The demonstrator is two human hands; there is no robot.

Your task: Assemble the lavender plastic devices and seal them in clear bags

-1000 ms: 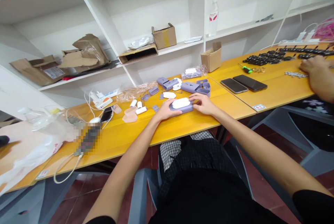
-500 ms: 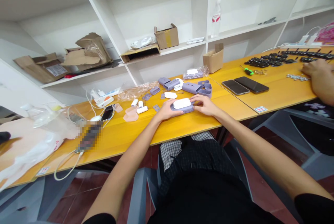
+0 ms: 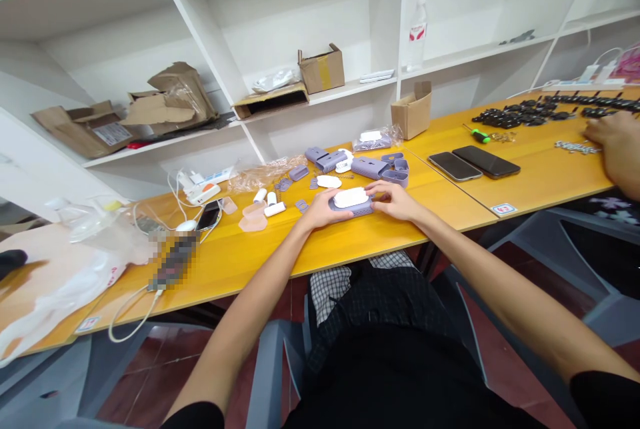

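Note:
A purple perforated plastic casing (image 3: 361, 208) rests on the table before me, with a white rounded piece (image 3: 350, 198) on its top. My left hand (image 3: 320, 210) is wrapped around the casing's left end. At the right end, the bent fingers of my right hand (image 3: 394, 200) grip the casing, close to the edge of the white piece. Some fingertips are hidden behind it. Beyond my hands lie another white oval piece (image 3: 329, 182), more purple casings (image 3: 369, 167) and open purple end parts (image 3: 395, 178).
White cylinders (image 3: 275, 209) and pinkish pads (image 3: 253, 219) lie left of my hands. Two phones (image 3: 486, 161) and a green screwdriver (image 3: 481, 136) are to the right. Farther right, another person's hand (image 3: 613, 139) is near black parts. Shelves with cardboard boxes (image 3: 323, 71) stand behind.
The whole view has shifted slightly. Both hands keep the same place on the purple casing, and no part has visibly moved on the table.

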